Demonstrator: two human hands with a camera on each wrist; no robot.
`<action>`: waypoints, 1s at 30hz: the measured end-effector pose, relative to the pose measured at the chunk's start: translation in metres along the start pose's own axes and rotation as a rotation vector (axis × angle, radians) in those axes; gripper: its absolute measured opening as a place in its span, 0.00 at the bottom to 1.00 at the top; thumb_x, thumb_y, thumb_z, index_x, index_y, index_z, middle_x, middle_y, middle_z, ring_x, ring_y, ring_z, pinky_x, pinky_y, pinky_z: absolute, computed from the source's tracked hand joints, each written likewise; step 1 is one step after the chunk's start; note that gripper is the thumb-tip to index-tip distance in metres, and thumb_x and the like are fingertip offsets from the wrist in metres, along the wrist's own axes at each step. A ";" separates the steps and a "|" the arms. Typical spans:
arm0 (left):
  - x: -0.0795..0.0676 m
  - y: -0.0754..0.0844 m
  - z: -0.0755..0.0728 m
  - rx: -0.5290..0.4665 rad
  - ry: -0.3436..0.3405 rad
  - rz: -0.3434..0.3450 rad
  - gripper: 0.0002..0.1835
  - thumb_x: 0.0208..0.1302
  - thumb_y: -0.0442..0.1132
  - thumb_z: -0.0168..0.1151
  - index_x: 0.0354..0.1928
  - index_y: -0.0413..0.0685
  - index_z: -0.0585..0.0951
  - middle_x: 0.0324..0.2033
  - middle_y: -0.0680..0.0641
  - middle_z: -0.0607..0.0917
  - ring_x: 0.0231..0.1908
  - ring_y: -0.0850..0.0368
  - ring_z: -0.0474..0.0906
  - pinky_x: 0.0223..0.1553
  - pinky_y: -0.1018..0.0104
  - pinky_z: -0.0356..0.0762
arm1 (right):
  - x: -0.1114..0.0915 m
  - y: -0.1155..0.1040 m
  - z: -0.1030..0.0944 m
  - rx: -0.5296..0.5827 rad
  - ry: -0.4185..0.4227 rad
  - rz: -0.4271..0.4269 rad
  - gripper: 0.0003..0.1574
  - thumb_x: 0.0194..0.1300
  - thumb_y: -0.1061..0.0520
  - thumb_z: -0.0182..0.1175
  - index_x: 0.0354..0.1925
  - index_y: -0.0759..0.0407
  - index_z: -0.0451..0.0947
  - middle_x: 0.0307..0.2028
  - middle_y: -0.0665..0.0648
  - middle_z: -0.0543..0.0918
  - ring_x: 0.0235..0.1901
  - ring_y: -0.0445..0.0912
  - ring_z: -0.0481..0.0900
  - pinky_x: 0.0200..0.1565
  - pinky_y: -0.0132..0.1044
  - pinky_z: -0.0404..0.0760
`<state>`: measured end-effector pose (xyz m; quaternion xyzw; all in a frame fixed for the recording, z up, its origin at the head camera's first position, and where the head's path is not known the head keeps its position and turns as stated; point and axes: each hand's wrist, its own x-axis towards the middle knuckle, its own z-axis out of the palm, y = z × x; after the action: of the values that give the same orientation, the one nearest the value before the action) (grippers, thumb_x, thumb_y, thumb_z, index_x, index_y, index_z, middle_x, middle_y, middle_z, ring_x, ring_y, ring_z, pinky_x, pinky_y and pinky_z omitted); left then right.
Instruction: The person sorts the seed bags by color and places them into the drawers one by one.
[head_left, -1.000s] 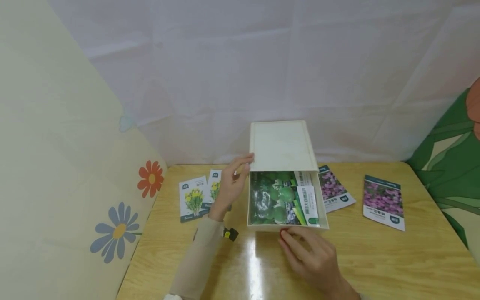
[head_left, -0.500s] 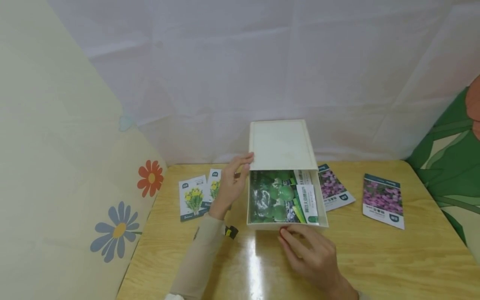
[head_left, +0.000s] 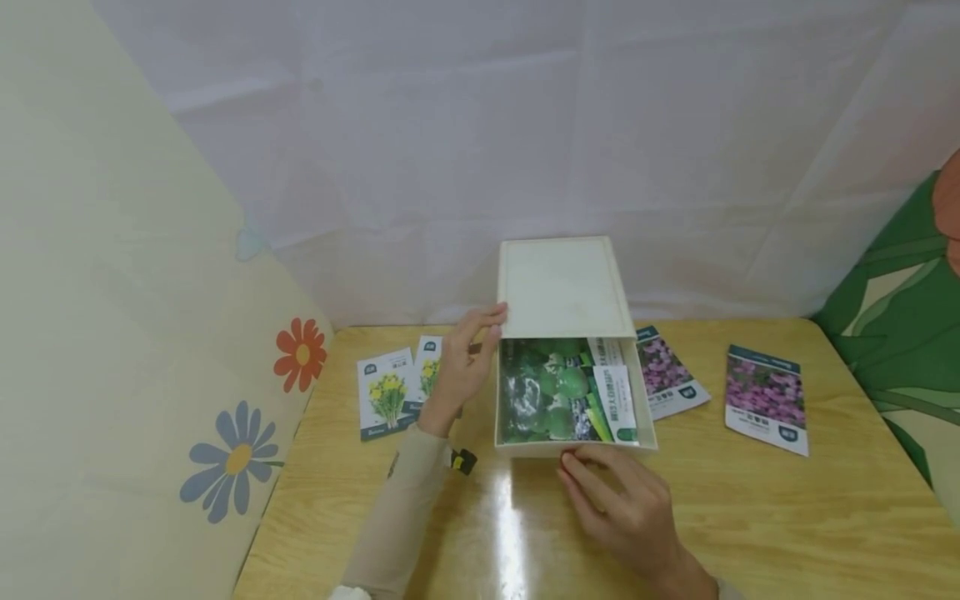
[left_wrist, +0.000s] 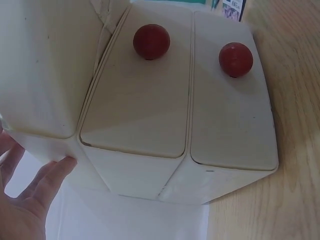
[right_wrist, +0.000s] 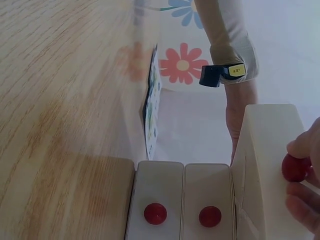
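Note:
A small white drawer cabinet [head_left: 566,287] stands at the back of the table, its top drawer [head_left: 528,451] pulled out. Green seed packets [head_left: 547,396] lie inside that drawer. My right hand [head_left: 633,512] pinches the drawer's red knob [right_wrist: 295,169] between thumb and fingers. On the cabinet's left side rests my left hand [head_left: 461,375], fingertips against the wall near the top edge. Two lower drawers, each with a red knob [left_wrist: 151,42], are shut in the left wrist view. How full the top drawer is toward its back is hidden under the cabinet top.
Left of the cabinet lie two yellow-flower seed packets [head_left: 386,396], partly overlapping. Two purple-flower packets lie to the right, one [head_left: 667,375] close to the cabinet and another [head_left: 767,400] farther off. A white cloth [head_left: 420,167] hangs behind the wooden table [head_left: 750,533].

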<state>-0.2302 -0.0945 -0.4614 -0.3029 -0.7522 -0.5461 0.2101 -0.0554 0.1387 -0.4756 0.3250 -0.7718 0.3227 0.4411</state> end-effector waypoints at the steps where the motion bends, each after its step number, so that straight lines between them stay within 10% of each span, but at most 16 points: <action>1: 0.000 -0.001 0.000 0.003 0.001 0.005 0.13 0.78 0.28 0.58 0.59 0.37 0.84 0.65 0.38 0.84 0.63 0.40 0.84 0.46 0.67 0.91 | 0.000 0.001 0.000 -0.002 0.003 -0.005 0.19 0.78 0.51 0.64 0.38 0.63 0.92 0.40 0.61 0.89 0.35 0.52 0.89 0.49 0.31 0.90; 10: -0.001 -0.003 0.001 0.011 0.004 0.025 0.14 0.82 0.39 0.58 0.58 0.37 0.84 0.65 0.39 0.84 0.62 0.42 0.84 0.46 0.66 0.91 | 0.007 0.006 0.002 -0.023 0.052 -0.043 0.18 0.77 0.52 0.64 0.36 0.63 0.92 0.38 0.62 0.89 0.33 0.53 0.89 0.46 0.32 0.91; 30: -0.001 -0.003 0.001 0.032 0.009 0.022 0.13 0.74 0.25 0.61 0.56 0.37 0.84 0.63 0.38 0.85 0.60 0.40 0.85 0.46 0.68 0.91 | 0.016 0.015 0.013 -0.003 0.110 -0.053 0.17 0.76 0.54 0.66 0.34 0.65 0.92 0.36 0.63 0.89 0.30 0.53 0.87 0.37 0.38 0.91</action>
<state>-0.2311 -0.0944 -0.4645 -0.3052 -0.7564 -0.5333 0.2243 -0.0799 0.1341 -0.4697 0.3263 -0.7381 0.3270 0.4917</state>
